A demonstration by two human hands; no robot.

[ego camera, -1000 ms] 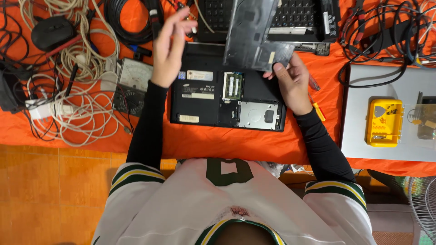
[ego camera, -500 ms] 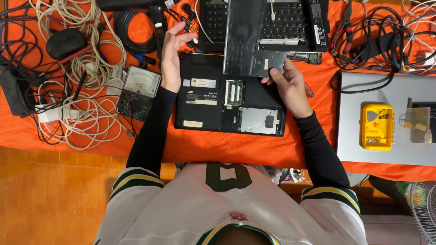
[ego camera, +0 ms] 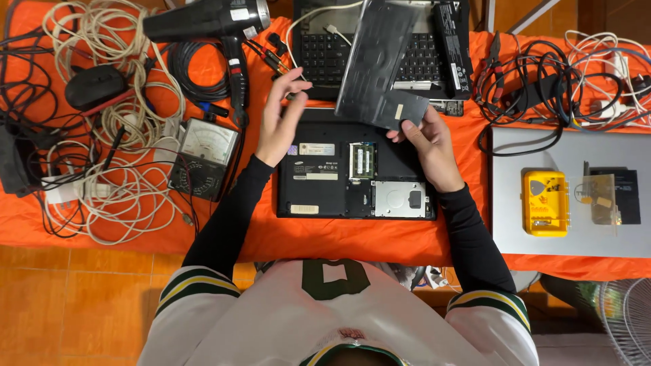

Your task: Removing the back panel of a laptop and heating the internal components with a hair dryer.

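Since the earlier frame the left hand (ego camera: 279,120) has come off the laptop's far-left corner and now hangs above it, fingers loosely spread and holding nothing; the black cover panel (ego camera: 378,64) has stayed raised. Head view: right hand (ego camera: 426,146) pinches the panel's near edge, thumb under, fingers on its face, the panel tilted up over the far keyboard (ego camera: 325,57). Below the hands lies an upturned black laptop (ego camera: 319,183) on the orange cloth (ego camera: 339,237), its bays uncovered: the middle bay holds green memory modules (ego camera: 362,161), the near-right bay a silver hard drive (ego camera: 399,200). Left of the laptop, an analogue meter (ego camera: 203,157) among white cables (ego camera: 129,196); far left, a black heat gun (ego camera: 210,20). Right of the laptop, a closed silver laptop (ego camera: 515,224) carries a yellow case (ego camera: 546,203) and a clear plastic box (ego camera: 598,198); the contents of both are too small to make out. Black cables (ego camera: 536,81) tangle at far right.
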